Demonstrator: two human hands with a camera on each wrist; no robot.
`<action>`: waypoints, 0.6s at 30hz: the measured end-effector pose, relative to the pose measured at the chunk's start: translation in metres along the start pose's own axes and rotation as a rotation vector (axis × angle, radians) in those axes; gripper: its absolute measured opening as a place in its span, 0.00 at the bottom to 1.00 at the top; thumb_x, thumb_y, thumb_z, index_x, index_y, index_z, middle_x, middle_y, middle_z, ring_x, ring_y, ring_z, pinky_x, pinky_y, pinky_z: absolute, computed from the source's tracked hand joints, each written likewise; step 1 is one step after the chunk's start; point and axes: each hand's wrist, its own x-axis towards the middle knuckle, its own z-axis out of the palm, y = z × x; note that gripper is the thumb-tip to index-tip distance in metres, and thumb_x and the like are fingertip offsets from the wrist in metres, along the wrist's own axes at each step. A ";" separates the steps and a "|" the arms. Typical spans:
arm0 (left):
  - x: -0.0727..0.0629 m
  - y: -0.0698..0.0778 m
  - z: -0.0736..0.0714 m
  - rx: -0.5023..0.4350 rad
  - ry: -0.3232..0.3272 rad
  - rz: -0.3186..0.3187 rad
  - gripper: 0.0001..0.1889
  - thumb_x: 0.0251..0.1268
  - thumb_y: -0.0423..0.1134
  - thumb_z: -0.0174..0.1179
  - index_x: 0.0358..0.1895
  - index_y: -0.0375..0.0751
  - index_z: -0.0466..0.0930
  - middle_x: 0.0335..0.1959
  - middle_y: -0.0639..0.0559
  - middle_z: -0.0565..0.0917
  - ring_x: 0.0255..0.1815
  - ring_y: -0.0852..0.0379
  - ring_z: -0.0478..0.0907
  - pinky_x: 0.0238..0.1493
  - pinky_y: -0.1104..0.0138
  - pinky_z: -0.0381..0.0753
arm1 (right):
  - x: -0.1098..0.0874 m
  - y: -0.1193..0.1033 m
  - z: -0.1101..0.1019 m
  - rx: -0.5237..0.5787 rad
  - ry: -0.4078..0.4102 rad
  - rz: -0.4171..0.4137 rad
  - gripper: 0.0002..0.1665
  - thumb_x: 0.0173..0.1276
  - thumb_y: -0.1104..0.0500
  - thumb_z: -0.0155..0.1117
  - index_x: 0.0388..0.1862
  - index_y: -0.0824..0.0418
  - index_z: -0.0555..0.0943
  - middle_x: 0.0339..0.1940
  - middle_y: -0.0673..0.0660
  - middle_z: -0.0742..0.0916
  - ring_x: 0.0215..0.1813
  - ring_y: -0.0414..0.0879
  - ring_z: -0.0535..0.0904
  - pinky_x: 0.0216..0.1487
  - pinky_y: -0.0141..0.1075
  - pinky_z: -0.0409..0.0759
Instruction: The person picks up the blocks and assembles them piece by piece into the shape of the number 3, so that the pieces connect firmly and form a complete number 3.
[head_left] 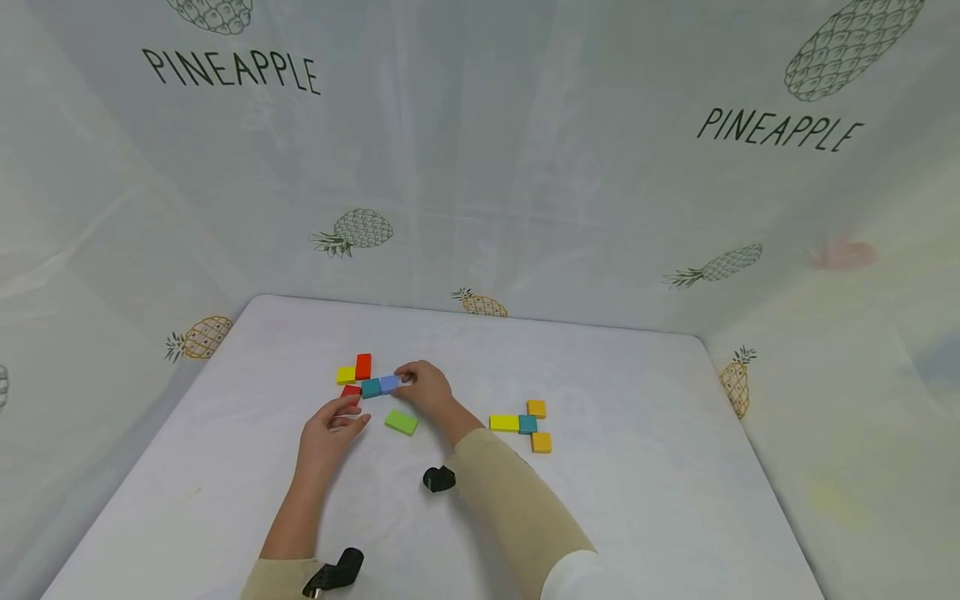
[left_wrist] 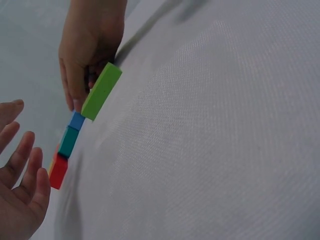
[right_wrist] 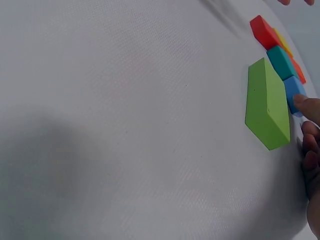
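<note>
My right hand (head_left: 427, 389) pinches the right end of a blue block (head_left: 388, 384) between thumb and fingers. That block lies end to end with a teal block (head_left: 371, 388). In the right wrist view the thumb (right_wrist: 306, 106) presses on the blue block (right_wrist: 294, 89). My left hand (head_left: 324, 429) hovers beside a red block (head_left: 351, 392), partly covering it in the head view, its fingers loosely spread and holding nothing. Another red block (head_left: 363, 367) and a yellow block (head_left: 346, 375) sit just behind the teal one. A green block (head_left: 402, 422) lies in front, between the hands.
Right of my right forearm stands a second group: a yellow block (head_left: 504, 423), a teal block (head_left: 528, 424) and two orange blocks, one behind (head_left: 536, 408) and one in front (head_left: 542, 442). A white cloth (head_left: 660, 500) covers the table, with pineapple-print curtains (head_left: 525, 167) around it.
</note>
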 end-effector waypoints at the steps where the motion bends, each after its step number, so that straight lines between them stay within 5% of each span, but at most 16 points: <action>1: -0.001 0.001 0.000 0.002 -0.002 0.007 0.26 0.65 0.44 0.65 0.65 0.41 0.73 0.53 0.43 0.80 0.52 0.47 0.74 0.41 0.81 0.72 | 0.000 0.000 0.000 0.007 0.000 -0.001 0.16 0.60 0.55 0.75 0.47 0.52 0.86 0.33 0.43 0.79 0.35 0.39 0.72 0.38 0.30 0.70; 18: -0.002 0.013 0.016 0.010 -0.075 0.064 0.26 0.66 0.44 0.64 0.65 0.41 0.73 0.53 0.43 0.79 0.53 0.47 0.74 0.43 0.77 0.74 | -0.025 0.005 -0.022 0.112 -0.043 -0.031 0.16 0.60 0.55 0.74 0.47 0.56 0.84 0.39 0.45 0.80 0.39 0.40 0.72 0.41 0.30 0.73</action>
